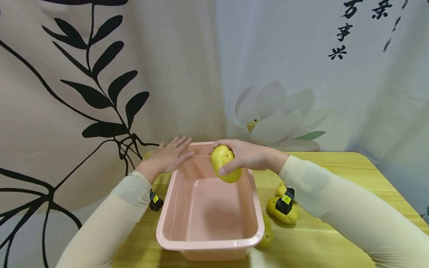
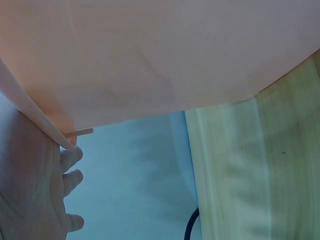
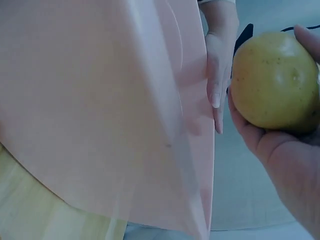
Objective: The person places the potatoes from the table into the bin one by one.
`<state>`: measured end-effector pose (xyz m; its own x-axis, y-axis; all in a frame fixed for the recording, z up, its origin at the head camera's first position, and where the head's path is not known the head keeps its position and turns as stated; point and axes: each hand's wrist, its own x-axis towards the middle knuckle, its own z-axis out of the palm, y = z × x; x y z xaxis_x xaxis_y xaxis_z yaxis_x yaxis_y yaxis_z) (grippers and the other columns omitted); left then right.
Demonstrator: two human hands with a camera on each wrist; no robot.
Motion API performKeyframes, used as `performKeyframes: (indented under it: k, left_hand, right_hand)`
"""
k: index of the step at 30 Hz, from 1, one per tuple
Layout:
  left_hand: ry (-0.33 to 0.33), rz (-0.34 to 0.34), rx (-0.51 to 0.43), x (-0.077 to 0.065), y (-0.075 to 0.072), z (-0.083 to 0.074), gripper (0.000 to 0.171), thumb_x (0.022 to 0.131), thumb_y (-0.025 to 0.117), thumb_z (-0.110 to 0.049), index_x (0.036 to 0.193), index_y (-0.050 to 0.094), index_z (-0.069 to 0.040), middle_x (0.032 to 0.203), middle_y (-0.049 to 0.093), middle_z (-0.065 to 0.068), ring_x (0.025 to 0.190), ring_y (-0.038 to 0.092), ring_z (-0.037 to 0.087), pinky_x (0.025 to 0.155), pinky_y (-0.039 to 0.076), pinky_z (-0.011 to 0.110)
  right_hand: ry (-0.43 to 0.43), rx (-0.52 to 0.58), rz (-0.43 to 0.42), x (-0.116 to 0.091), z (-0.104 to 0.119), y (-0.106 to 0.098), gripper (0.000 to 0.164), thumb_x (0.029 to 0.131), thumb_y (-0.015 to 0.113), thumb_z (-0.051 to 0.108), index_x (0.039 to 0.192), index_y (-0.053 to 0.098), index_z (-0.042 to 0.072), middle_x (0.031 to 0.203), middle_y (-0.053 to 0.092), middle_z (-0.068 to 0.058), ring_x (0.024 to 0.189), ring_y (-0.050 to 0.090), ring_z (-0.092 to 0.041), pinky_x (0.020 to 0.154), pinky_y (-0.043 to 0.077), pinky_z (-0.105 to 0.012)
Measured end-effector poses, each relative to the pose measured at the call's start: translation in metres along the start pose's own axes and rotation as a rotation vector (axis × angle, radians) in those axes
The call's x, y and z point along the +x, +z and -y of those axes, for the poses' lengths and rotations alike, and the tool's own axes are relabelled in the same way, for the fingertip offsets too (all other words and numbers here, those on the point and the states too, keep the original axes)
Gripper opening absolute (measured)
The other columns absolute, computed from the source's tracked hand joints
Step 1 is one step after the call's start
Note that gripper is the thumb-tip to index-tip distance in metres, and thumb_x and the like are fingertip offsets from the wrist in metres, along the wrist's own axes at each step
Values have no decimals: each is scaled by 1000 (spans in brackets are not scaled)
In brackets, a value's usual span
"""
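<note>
My right hand (image 1: pixel 246 154) grips a yellow potato (image 1: pixel 225 165), thumb on the near side, above the far right part of a pink plastic basin (image 1: pixel 210 245). Close up in the right wrist view, the potato (image 3: pixel 275 80) shows small dark specks and lies against the palm and curled fingers. At the basin's far left corner, my left hand (image 1: pixel 171 156) rests on the rim with its fingers straight. Its fingertips (image 2: pixel 73 177) reach past the basin's edge in the left wrist view.
Right of the basin, a potato (image 1: pixel 279 214) lies on the wooden table (image 1: pixel 321 238), with another (image 1: pixel 280 189) behind it. One more potato (image 1: pixel 267 234) sits against the basin's right side, partly hidden. A printed curtain (image 1: pixel 181 74) hangs behind the table.
</note>
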<state>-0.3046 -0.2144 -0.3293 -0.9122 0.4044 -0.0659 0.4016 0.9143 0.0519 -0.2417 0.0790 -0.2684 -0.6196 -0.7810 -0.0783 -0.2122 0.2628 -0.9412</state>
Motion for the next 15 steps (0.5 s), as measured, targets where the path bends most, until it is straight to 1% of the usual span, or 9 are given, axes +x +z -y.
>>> performKeyframes:
  k: [4, 9, 11, 15]
  left_hand:
    - [-5, 5, -25, 0, 0, -2, 67, 99, 17, -62, 156, 6, -28, 161, 4, 3, 147, 0, 29, 110, 0, 65]
    - [-5, 9, -24, -1, -1, -2, 64, 101, 18, -59, 156, 5, -28, 161, 5, 4, 147, 0, 29, 110, 0, 65]
    - [-4, 11, -25, -1, -1, -2, 65, 100, 17, -59, 156, 5, -28, 161, 4, 4, 147, -1, 29, 110, 0, 65]
    - [-3, 7, -22, -2, -1, 0, 67, 99, 14, -62, 156, 5, -29, 161, 3, 2, 147, -1, 28, 110, 0, 65]
  right_hand:
    - [30, -59, 32, 7, 1, -1, 54, 77, 78, 14, 125, 52, 12, 109, 55, -14, 89, 58, -25, 73, 54, -37]
    - [77, -136, 56, 13, -1, 0, 52, 73, 80, 17, 120, 58, 18, 106, 58, -11, 89, 60, -22, 74, 55, -37]
    - [98, -139, 86, 16, 0, 2, 52, 73, 80, 17, 120, 58, 18, 106, 59, -11, 90, 61, -22, 75, 55, -38]
    - [129, -137, 177, 26, 4, 7, 50, 75, 79, 15, 119, 56, 14, 104, 60, -10, 89, 62, -22, 76, 55, -38]
